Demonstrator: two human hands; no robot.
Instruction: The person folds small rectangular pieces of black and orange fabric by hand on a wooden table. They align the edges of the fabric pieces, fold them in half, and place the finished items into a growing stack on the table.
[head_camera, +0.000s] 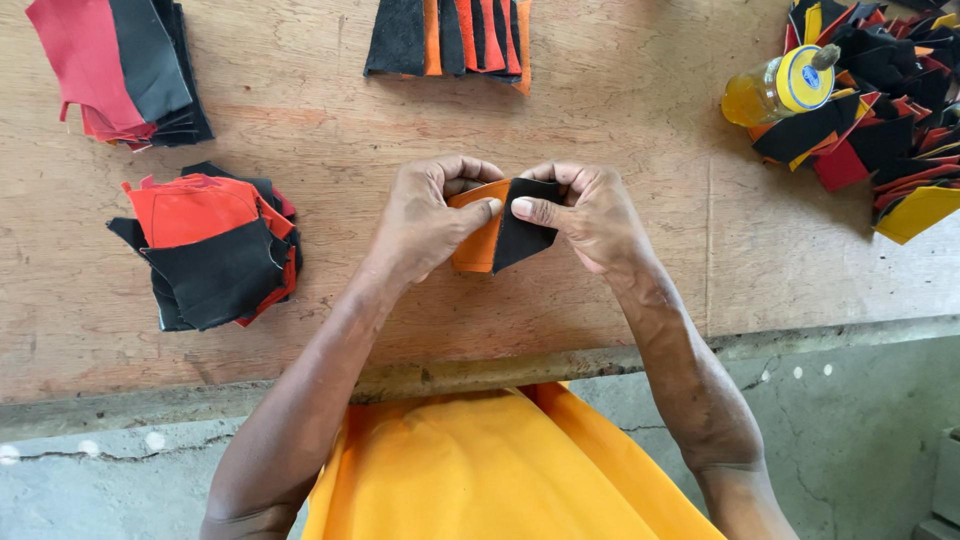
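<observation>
A small orange leather piece with a curved top edge (476, 245) and a small black suede-like piece cut to a point at its lower end (522, 240) are held together just above the wooden table. The black piece overlaps the orange one's right edge, so the two meet along a near-vertical seam, the orange to the left. Both stand roughly upright, their upper edges hidden behind the thumbs pinching them.

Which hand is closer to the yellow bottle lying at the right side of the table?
The right hand. It is below and to the left of the yellow bottle, not touching it. The left hand is farther left, beyond the leather pieces both hands hold.
</observation>
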